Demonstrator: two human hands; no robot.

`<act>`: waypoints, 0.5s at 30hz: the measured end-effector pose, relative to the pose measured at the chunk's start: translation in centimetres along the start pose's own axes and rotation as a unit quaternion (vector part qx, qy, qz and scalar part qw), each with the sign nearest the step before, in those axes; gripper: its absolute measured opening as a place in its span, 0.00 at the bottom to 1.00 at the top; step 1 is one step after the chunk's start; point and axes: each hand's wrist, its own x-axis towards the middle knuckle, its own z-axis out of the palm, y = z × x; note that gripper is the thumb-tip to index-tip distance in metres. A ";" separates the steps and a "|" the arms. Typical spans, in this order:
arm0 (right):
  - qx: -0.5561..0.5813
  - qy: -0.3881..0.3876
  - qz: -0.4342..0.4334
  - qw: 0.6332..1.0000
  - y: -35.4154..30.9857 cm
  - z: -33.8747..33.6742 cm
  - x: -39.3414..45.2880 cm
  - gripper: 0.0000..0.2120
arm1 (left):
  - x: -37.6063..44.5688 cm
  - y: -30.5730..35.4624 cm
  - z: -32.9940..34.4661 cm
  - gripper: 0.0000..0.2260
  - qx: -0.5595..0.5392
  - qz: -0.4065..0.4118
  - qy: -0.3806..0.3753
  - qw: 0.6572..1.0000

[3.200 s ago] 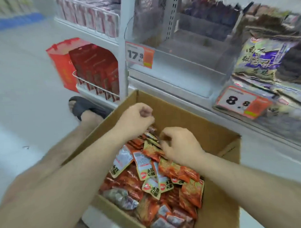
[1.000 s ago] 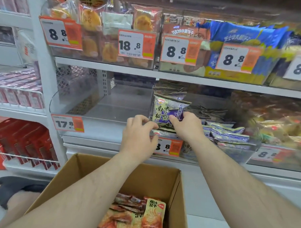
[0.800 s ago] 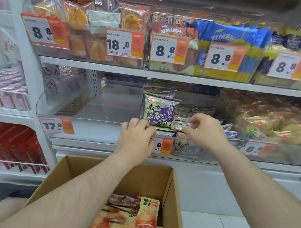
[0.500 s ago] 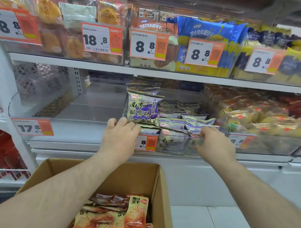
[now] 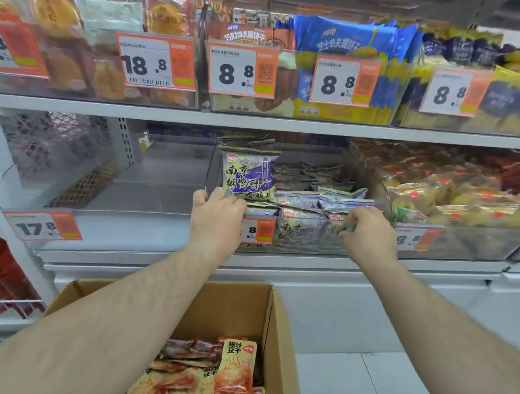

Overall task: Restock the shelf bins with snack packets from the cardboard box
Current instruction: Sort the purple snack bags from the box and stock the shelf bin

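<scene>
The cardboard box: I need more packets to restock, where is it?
The cardboard box sits bottom centre, on the floor below the shelf, under the left forearm.

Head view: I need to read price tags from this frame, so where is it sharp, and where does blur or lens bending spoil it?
Head view: the middle 8.8 tag and the 18.8 tag read sharply; the 17.8 tag and the far-right tag are smeared; the shelf edge slopes with wide-angle distortion.

Both bare forearms reach forward and up, the left hand [image 5: 217, 220] and right hand [image 5: 367, 233] level, fingers [image 5: 344, 236] curled.
</scene>
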 end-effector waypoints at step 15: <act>0.107 0.107 -0.023 0.988 -5.2 -1.5 -2.8 0.11 | -2.8 -1.2 0.3 0.22 -0.101 0.041 0.051 0.993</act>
